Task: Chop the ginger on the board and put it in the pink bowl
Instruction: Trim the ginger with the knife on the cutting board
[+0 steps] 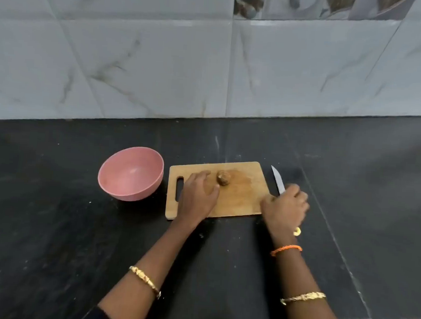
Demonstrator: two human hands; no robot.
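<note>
Black countertop (65,224), grey marbled wall tiles (136,63)

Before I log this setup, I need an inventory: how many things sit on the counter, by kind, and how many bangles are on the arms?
Pink bowl: 1
Wooden board: 1
Ginger piece: 1, on the board, whole
Knife: 1, in the right hand grip
Gold bangles: 2, one on each arm
Orange wrist band: 1
Total: 7
The left hand rests on the board.
</note>
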